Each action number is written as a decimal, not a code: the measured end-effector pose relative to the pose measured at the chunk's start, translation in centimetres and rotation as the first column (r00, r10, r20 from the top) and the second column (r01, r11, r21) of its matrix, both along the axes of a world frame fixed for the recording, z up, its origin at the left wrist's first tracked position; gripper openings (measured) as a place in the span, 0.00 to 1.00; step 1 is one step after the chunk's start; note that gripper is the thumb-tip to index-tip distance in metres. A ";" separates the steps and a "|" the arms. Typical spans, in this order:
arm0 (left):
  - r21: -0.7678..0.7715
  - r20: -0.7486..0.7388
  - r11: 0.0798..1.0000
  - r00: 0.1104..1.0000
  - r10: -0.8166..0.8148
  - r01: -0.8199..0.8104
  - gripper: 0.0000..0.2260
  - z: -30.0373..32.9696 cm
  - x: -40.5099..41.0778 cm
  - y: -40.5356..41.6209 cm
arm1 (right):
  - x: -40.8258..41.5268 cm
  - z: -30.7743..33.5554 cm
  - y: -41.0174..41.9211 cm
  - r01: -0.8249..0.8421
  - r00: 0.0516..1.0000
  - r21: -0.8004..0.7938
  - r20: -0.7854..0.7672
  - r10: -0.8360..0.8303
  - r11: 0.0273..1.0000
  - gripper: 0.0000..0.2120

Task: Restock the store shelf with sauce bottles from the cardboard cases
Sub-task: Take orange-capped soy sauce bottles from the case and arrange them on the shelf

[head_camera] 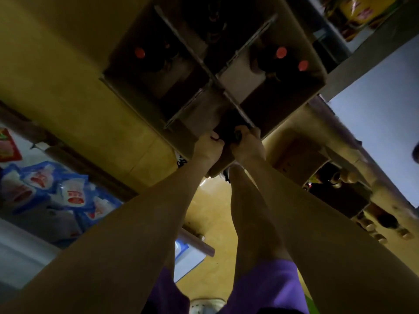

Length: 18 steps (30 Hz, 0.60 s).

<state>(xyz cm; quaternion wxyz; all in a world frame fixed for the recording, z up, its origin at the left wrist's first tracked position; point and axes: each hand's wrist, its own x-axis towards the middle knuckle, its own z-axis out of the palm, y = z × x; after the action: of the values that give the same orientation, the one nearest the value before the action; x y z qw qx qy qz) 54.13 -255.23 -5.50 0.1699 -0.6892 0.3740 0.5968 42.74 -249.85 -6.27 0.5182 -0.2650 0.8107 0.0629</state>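
An open cardboard case [318, 86] with crossed cardboard dividers [210, 80] lies below me on the floor. Dark sauce bottles with red caps stand in it: one at the left [139, 53] and two at the right [281, 52]. At the case's near corner, my left hand [209, 147] and my right hand [248, 145] curl round a dark bottle [226, 129] in the nearest compartment, one on each side. The bottle's cap is hidden and its lower part sits inside the case.
Blue and white pouches [56, 191] lie on a low shelf at the left. A second open case [340, 191] with dark bottles sits at the right, with small round caps [371, 227] beside it. Shelf goods [362, 10] show at the top right.
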 end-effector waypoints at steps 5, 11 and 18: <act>0.026 -0.025 0.995 0.995 -0.099 0.100 0.04 -5.0 0.3 0.4 | 0.1 -4.6 -0.2 -0.066 0.998 0.105 0.022 0.064 0.992 0.22; 0.062 0.007 0.995 0.996 -0.085 0.084 0.05 -7.2 1.3 0.3 | -0.3 -6.3 -0.4 -0.098 0.993 0.101 0.077 0.091 0.990 0.09; 0.023 -0.005 0.985 0.985 -0.171 0.171 0.06 -0.8 1.9 -0.3 | -2.6 0.9 -1.5 -0.193 0.965 0.058 0.189 0.180 0.979 0.05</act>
<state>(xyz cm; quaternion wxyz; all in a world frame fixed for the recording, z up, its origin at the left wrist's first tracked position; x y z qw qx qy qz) 56.02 -255.51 -6.34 0.2282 -0.6514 0.4251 0.5855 40.14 -251.31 -5.41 0.5919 -0.3250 0.7282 0.1174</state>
